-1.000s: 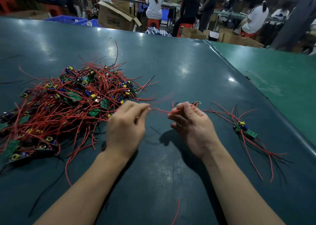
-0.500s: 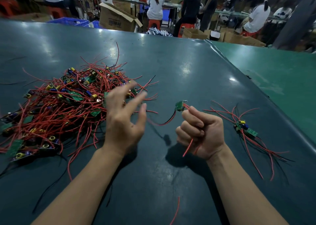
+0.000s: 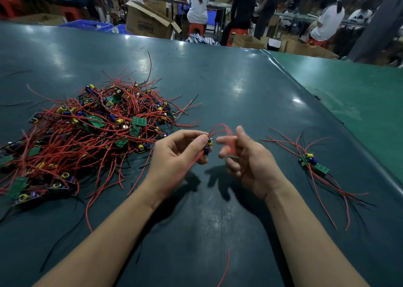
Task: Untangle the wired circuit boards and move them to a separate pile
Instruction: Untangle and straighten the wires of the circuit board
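A big tangled pile of red-wired green circuit boards (image 3: 87, 134) lies on the left of the dark table (image 3: 218, 79). My left hand (image 3: 176, 155) pinches one small board with yellow and blue parts (image 3: 209, 145) at its fingertips, just above the table and right of the pile. That board's red wires (image 3: 220, 127) loop up and over toward my right hand (image 3: 248, 162). The right hand is motion-blurred, thumb up and fingers loosely spread, with a red blur across them. A separate small pile of boards with red and black wires (image 3: 311, 162) lies to the right.
A loose red wire (image 3: 224, 269) lies near the front between my forearms. The table's raised right edge (image 3: 327, 116) borders a lighter green table (image 3: 359, 94). Beyond the far edge are a cardboard box (image 3: 148, 22), a blue crate (image 3: 87, 25) and seated people.
The board was in my right fist half a second ago; now my left hand pinches it. My right hand has loosened its fingers, and both hands have come close together.
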Action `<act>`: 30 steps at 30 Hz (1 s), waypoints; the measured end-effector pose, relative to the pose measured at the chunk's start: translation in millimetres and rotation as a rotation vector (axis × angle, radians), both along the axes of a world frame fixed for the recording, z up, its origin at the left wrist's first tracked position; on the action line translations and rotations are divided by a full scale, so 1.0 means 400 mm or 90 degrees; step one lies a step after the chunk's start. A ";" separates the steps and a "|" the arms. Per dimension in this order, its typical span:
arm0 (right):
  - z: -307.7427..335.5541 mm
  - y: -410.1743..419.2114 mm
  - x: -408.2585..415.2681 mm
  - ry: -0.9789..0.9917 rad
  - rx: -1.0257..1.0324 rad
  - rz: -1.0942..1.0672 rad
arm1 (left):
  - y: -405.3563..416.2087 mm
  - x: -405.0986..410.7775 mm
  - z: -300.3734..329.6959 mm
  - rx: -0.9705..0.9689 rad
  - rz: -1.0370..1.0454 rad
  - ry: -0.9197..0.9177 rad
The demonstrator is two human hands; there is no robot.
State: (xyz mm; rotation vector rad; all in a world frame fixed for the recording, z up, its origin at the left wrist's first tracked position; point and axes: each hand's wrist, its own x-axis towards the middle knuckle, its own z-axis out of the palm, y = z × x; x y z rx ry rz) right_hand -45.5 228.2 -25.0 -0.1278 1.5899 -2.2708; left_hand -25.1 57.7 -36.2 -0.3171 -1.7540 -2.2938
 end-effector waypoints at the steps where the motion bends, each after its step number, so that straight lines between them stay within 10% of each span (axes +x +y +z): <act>1: -0.008 -0.004 -0.001 0.025 0.024 -0.037 | -0.002 -0.004 0.004 0.065 -0.040 -0.071; 14: -0.022 -0.032 0.017 0.103 0.039 -0.050 | -0.010 -0.009 0.021 0.106 -0.134 -0.316; 30: -0.015 -0.053 0.002 0.117 0.008 -0.389 | 0.003 -0.010 -0.006 0.025 -0.015 -0.073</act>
